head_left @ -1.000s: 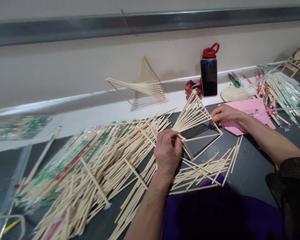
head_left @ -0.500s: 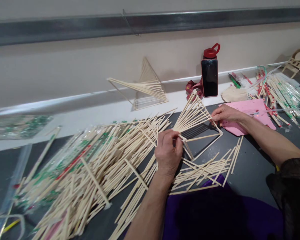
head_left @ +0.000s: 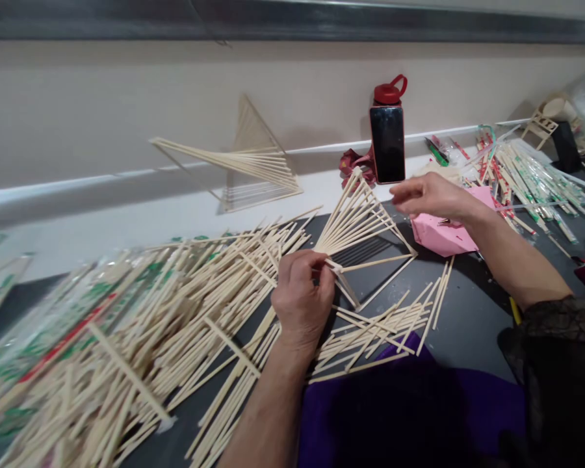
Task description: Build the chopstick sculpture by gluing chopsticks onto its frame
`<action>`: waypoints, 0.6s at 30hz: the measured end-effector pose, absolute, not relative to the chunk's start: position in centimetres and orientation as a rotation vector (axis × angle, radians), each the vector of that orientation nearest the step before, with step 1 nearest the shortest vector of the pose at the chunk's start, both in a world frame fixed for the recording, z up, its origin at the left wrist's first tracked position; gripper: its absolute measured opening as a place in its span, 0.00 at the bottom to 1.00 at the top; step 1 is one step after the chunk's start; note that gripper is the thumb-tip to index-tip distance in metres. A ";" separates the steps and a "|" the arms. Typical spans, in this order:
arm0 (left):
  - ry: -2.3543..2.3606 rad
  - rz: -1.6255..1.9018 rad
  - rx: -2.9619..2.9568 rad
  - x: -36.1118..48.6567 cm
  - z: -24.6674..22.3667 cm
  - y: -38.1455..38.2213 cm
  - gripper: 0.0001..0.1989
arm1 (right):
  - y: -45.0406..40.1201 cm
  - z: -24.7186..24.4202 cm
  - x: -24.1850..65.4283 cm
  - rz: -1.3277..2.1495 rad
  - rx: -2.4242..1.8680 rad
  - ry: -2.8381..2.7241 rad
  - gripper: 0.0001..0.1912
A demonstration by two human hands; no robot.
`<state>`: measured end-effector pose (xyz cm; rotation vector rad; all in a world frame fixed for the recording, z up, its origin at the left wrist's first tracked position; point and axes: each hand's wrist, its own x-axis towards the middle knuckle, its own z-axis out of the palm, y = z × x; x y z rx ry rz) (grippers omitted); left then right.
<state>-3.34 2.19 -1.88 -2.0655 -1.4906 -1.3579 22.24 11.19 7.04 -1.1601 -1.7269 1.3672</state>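
Note:
An open frame [head_left: 377, 265] built of pale wooden chopsticks stands on the dark table, its sticks fanning up to a peak. My left hand [head_left: 303, 286] pinches its left corner between thumb and fingers. My right hand [head_left: 426, 195] is raised just right of the frame, above a pink sheet of paper [head_left: 436, 235], with fingers stretched out and nothing visible in them. Shorter loose sticks [head_left: 385, 331] lie in front of the frame. A large heap of loose chopsticks [head_left: 190, 312] spreads to the left of my left hand.
A finished-looking twisted stick model [head_left: 268, 166] leans by the wall. A phone [head_left: 388, 144] stands against a red-capped bottle [head_left: 388, 91]. Wrapped chopsticks [head_left: 536, 169] lie at the back right, and more plastic-wrapped ones [head_left: 73, 331] at the left.
My right hand has let go of the frame's right side and lifted a little away. My left hand keeps its hold. The whole view has shifted.

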 end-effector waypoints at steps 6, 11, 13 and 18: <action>-1.448 -1.336 -2.051 -3.3 -1.9 2.3 0.07 | 9.5 11.6 22.9 0.937 -1.034 -1.502 0.06; -1.454 -1.353 -2.061 -3.3 -2.0 2.3 0.05 | 9.3 11.0 22.9 1.017 -1.037 -1.448 0.12; -1.455 -1.366 -2.064 -3.3 -2.0 2.3 0.05 | 9.5 10.6 22.8 1.097 -0.972 -1.327 0.18; -1.481 -1.386 -2.073 -3.4 -1.9 2.2 0.05 | 9.8 11.4 22.9 1.298 -0.774 -1.185 0.28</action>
